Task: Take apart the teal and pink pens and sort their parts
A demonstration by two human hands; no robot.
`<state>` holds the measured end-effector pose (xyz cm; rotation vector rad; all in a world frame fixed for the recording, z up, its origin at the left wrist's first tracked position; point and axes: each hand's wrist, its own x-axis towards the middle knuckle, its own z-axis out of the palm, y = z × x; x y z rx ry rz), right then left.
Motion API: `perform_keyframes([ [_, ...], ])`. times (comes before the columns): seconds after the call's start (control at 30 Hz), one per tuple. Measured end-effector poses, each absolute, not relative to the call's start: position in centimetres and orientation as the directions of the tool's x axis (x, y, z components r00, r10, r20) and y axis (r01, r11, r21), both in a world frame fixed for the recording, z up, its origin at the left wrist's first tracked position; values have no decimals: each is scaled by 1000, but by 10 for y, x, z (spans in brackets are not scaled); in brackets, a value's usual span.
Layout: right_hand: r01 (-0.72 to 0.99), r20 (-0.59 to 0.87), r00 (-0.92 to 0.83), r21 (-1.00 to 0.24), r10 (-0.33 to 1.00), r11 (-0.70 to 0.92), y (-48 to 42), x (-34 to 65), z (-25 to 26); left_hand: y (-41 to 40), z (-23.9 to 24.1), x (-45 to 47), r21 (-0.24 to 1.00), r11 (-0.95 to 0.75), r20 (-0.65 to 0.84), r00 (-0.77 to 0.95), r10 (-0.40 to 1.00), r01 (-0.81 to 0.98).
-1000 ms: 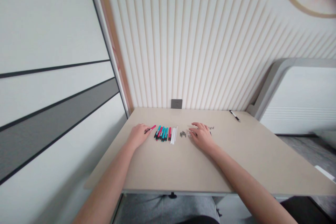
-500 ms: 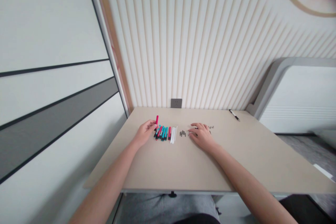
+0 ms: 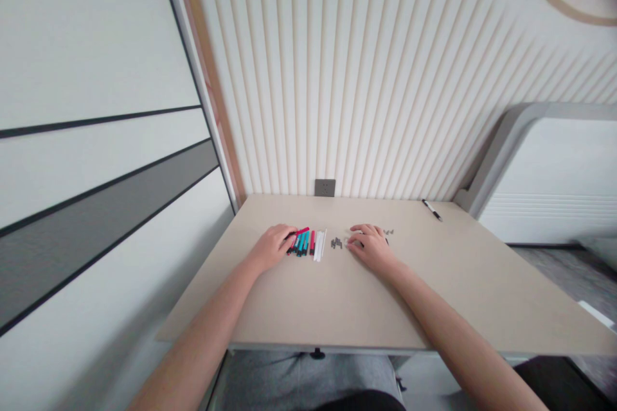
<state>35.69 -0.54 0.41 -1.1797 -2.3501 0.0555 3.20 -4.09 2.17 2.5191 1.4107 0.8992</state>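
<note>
Left hand point(image 3: 274, 248) around red pen point(image 3: 302, 231), right hand point(image 3: 372, 246) flat on table point(image 3: 337, 308)

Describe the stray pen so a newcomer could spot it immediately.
Start at the beige table and go to its far right corner, near the grey-framed white unit. The black-and-white pen lies there alone, apart from the red and teal pens bunched beside the left hand.

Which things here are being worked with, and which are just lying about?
In use: red pen in left hand; coloured pen pile; white tubes; small grey parts by right hand.
Lying about: black pen at far edge; wall socket.
</note>
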Motion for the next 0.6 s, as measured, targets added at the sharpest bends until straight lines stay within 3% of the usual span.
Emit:
perform_keyframes([
  [0.2,684,390,-504,-365,770,632,-5,356,7,-41,20,35,185,-640,418,530,738,746],
  [0.47,510,347,-405,-682,846,524,-16,342,18,-42,21,40,152,-664,444,550,707,732],
  [0.6,417,368,-337,-767,867,488,-24,327,16,-44,23,44,128,-693,443,584,680,709],
])
